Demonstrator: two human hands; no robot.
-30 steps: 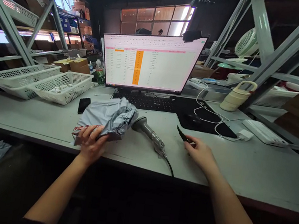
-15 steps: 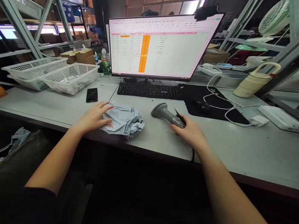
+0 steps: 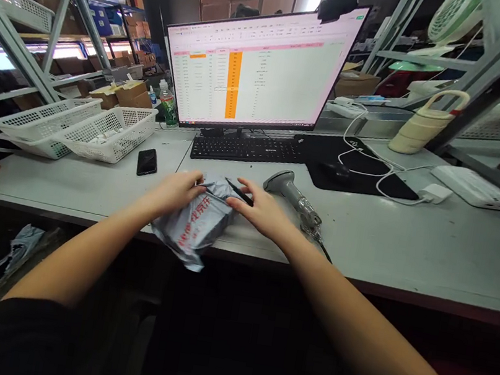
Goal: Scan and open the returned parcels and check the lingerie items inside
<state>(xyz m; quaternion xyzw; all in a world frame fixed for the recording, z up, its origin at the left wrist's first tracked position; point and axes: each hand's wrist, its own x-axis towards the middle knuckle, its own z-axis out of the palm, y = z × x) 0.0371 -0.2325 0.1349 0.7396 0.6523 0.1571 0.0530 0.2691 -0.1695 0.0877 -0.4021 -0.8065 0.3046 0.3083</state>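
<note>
A grey plastic mailing bag (image 3: 195,220) with red lettering lies at the desk's front edge, its lower corner hanging over. My left hand (image 3: 178,192) is closed on the bag's upper left edge, thumb on top. Between the fingers of my right hand (image 3: 259,207) is a slim black pointed tool (image 3: 240,192), its tip pointing left over the bag's top edge. Whether it is a knife or a pen I cannot tell. The right fingers also touch the bag's upper right side. A grey barcode scanner (image 3: 295,197) lies on the desk just right of that hand.
Behind the bag stand a keyboard (image 3: 246,148) and a monitor (image 3: 288,87) showing a spreadsheet. A phone (image 3: 147,162) and white baskets (image 3: 112,135) are on the left. A mouse pad (image 3: 368,183), cables and a white power bank (image 3: 475,188) lie to the right.
My right hand has let go of the scanner and moved left to the bag, keeping the black tool. The bag has been turned, showing its red lettering, and my left hand now grips its edge.
</note>
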